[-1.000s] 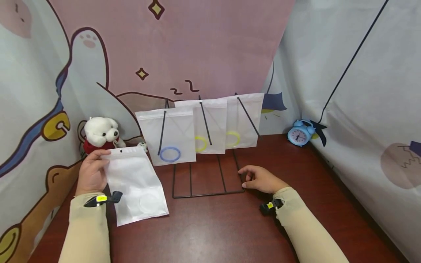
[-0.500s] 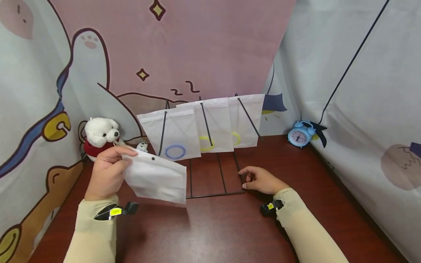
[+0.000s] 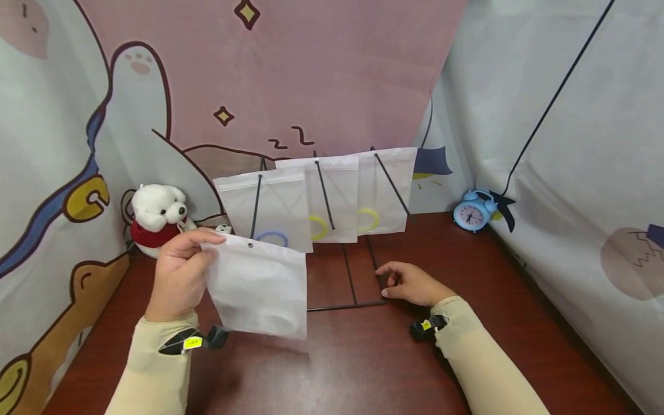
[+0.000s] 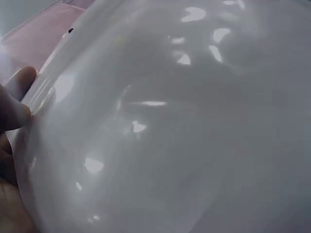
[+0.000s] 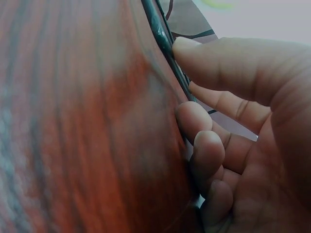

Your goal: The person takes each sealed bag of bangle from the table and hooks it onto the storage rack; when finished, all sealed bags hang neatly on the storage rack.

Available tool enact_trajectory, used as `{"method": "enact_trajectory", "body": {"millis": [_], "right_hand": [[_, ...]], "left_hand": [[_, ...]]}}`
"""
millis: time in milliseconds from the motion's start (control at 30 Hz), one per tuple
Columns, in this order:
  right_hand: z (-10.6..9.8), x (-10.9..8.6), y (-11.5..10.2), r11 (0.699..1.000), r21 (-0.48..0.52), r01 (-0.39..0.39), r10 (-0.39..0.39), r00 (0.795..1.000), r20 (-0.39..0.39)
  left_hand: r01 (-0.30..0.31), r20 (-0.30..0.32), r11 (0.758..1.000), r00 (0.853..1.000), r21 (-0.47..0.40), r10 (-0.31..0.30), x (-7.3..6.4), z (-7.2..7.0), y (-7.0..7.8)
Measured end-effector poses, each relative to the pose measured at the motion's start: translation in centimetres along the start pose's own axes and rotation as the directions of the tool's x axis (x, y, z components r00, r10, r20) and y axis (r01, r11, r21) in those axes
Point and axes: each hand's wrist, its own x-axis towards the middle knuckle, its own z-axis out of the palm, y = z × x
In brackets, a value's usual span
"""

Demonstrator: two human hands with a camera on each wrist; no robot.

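A white zip bag [image 3: 259, 288] with a small hole at its top edge hangs from my left hand [image 3: 178, 276], which pinches its top left corner. It overlaps the front-left hanging bag [image 3: 270, 202] in the head view. Glossy film of the held bag [image 4: 146, 126] fills most of the left wrist view. On the right, my right hand [image 3: 415, 282] grips the base corner of a black wire rack [image 3: 347, 305]. Thumb and index finger pinch its black bar [image 5: 163, 36] in the right wrist view. From the rack's prongs also hang a middle bag [image 3: 337, 190] and a right bag [image 3: 389, 184].
A white plush bear [image 3: 158, 213] in red sits behind my left hand, with a small figurine [image 3: 224, 229] beside it. A blue alarm clock [image 3: 474, 210] stands at the back right. Printed cloth walls [image 3: 332, 75] enclose the brown table [image 3: 332, 369].
My left hand has moved right with the bag, raising its bottom edge and bringing its top edge in front of the left hanging bag. My right hand has stayed on the rack.
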Motion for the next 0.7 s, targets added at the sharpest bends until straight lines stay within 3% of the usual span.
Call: {"method": "enact_trajectory", "body": {"millis": [167, 367, 467, 567, 633, 700], "right_hand": [[0.0, 0.0, 0.0, 1.000, 0.005, 0.005, -0.005, 1.000, 0.002], [-0.1, 0.0, -0.2, 1.000, 0.009, 0.005, -0.006, 1.000, 0.005], [-0.2, 0.0, -0.2, 1.000, 0.010, 0.001, -0.001, 1.000, 0.006], [-0.2, 0.0, -0.2, 1.000, 0.010, -0.002, 0.001, 1.000, 0.006], [-0.2, 0.0, -0.2, 1.000, 0.012, -0.001, 0.001, 1.000, 0.007], [-0.1, 0.0, -0.1, 1.000, 0.012, 0.000, 0.000, 1.000, 0.006]], "left_hand": [[0.003, -0.058, 1.000, 0.998, -0.008, -0.003, 0.2, 0.1, -0.5], [0.003, -0.075, 0.995, 0.997, 0.103, 0.005, 0.3, 0.0, -0.9], [-0.012, -0.022, 0.984, 1.000, 0.179, 0.016, 0.3, -0.4, -1.1], [-0.022, 0.068, 0.970, 0.998, 0.242, 0.005, 0.3, -1.1, -1.3], [-0.010, 0.138, 0.953, 0.990, 0.304, -0.033, 0.3, -1.6, -1.4], [0.008, 0.211, 0.931, 0.973, 0.365, -0.091, 0.3, -2.2, -1.5]]}}
